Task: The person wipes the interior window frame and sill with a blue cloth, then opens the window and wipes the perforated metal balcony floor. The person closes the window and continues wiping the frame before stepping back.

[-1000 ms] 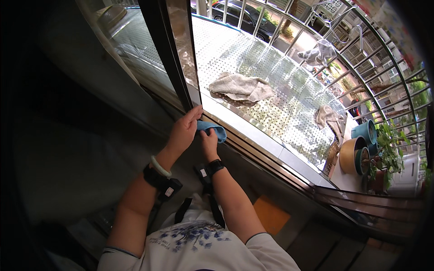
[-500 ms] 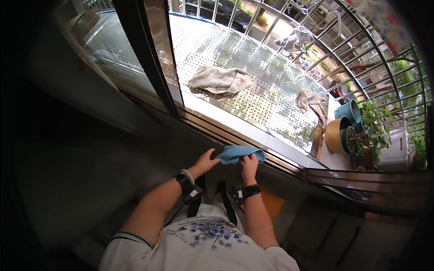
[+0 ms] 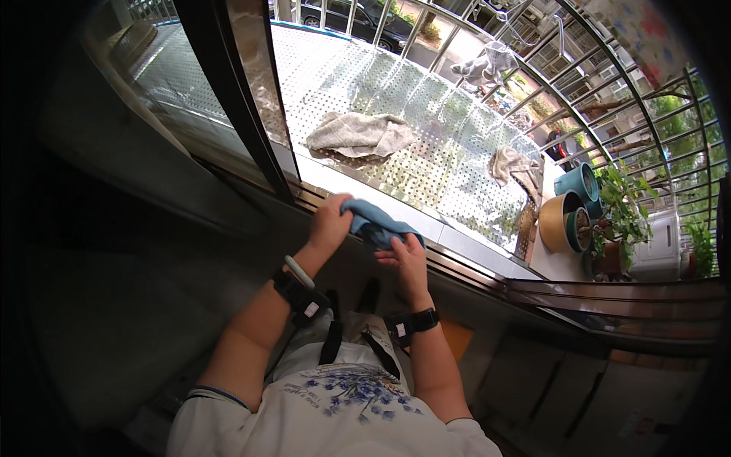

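Observation:
A blue cloth (image 3: 384, 221) hangs bunched between my two hands, just in front of the window sill track. My left hand (image 3: 330, 227) is closed around its left end. At the right end, my right hand (image 3: 405, 263) pinches the cloth near its corner, with some fingers loosely spread below. The cloth's middle sags, and a dark fold shows on its underside. Beyond the sill, a beige rag (image 3: 362, 135) lies crumpled on a perforated metal sheet (image 3: 449, 164). Another beige rag (image 3: 515, 165) lies farther right on that sheet.
A dark window frame (image 3: 240, 99) stands at the left, and a sliding track (image 3: 464, 270) runs along the sill. Flower pots (image 3: 560, 221) with a leafy plant (image 3: 626, 198) stand at the right. Metal bars (image 3: 601, 99) enclose the ledge, with grey laundry (image 3: 487, 62) hanging there.
My left hand has moved up toward the sill and taken hold of the cloth's left end. The cloth has lifted and stretched between both hands; my right hand has shifted slightly left and up.

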A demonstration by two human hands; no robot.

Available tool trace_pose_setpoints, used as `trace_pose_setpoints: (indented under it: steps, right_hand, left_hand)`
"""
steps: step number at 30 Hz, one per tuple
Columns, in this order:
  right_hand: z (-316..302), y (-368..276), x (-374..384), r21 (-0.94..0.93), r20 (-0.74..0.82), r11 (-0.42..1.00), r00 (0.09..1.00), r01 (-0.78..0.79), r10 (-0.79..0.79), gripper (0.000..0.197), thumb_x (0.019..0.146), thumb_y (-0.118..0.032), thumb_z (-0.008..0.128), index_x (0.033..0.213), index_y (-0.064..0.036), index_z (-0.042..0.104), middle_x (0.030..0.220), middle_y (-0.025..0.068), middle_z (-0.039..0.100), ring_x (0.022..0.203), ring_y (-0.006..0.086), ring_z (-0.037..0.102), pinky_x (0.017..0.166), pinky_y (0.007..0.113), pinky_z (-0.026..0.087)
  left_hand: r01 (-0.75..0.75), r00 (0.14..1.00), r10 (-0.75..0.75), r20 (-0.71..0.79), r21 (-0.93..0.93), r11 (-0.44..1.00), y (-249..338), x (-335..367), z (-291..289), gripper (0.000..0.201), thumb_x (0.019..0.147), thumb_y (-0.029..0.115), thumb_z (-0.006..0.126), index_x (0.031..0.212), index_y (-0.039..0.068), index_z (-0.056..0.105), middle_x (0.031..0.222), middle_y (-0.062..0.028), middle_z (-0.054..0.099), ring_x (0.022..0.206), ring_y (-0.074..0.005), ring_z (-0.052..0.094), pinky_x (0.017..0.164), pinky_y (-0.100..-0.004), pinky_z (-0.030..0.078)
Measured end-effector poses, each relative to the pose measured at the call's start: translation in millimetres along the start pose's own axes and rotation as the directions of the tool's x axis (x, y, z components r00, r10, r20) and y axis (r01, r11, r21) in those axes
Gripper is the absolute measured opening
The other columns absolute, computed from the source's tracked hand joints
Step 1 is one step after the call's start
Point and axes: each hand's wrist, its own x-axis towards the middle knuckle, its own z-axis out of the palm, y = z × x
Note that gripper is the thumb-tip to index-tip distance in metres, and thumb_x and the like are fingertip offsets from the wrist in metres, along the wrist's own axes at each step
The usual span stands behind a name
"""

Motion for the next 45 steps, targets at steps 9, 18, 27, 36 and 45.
trace_pose_setpoints:
  steps: [9,18,27,36,45]
  right_hand:
    - [-14,26,13,-0.100,-0.045,0.992,0.996,-0.080,0.076,0.030,0.094,-0.016,0.051,0.120,0.0005,0.053,0.095,0.0112,0.063,0.079,0.0180,0.066,0.065,0.025,0.053]
    - [-95,25,-4,-0.099,-0.266,0.995,0.964,0.001,-0.028,0.024,0.092,-0.010,0.052,0.112,0.0026,0.058,0.093,0.0104,0.065,0.079,0.0157,0.065,0.065,0.023,0.052]
    - [-114,22,2,-0.317,-0.269,0.948,0.954,0.039,-0.129,0.022,0.093,-0.009,0.051,0.110,0.0028,0.058,0.094,0.0096,0.065,0.082,0.0150,0.065,0.066,0.023,0.051]
    - [-90,24,8,-0.243,-0.222,0.969,0.971,0.037,-0.093,0.019,0.092,-0.007,0.053,0.106,0.0018,0.061,0.089,0.0055,0.065,0.079,0.0126,0.065,0.067,0.022,0.050]
    - [-107,30,6,-0.693,-0.169,0.695,0.894,0.192,-0.416,0.021,0.086,-0.003,0.058,0.107,-0.0009,0.060,0.098,0.0132,0.062,0.090,0.0261,0.062,0.076,0.030,0.050]
  left_hand:
    - [-0.201,0.979,0.134,0.155,0.601,0.773,-39,7,12,0.051,0.081,0.027,0.066,0.129,0.020,0.053,0.143,-0.0218,0.033,0.131,-0.0463,0.027,0.106,-0.0574,0.023]
    - [-0.419,0.899,0.127,0.420,0.738,0.529,-22,-50,90,0.051,0.087,0.033,0.055,0.132,0.008,0.048,0.134,-0.0228,0.045,0.125,-0.0421,0.039,0.110,-0.0519,0.019]
    - [-0.585,0.802,0.442,0.401,0.384,0.714,21,-49,134,0.005,0.074,0.015,0.057,0.078,0.013,0.059,0.082,-0.0054,0.053,0.085,-0.0254,0.052,0.075,-0.0393,0.039]
    - [-0.326,0.941,0.248,0.228,0.803,0.498,-63,12,-7,0.006,0.076,0.014,0.058,0.081,0.013,0.059,0.088,-0.0075,0.055,0.088,-0.0262,0.054,0.080,-0.0411,0.042]
    - [-0.538,0.826,0.328,0.458,0.468,0.701,16,-39,113,0.012,0.072,0.015,0.062,0.083,0.013,0.059,0.088,-0.0073,0.053,0.088,-0.0269,0.052,0.072,-0.0398,0.041]
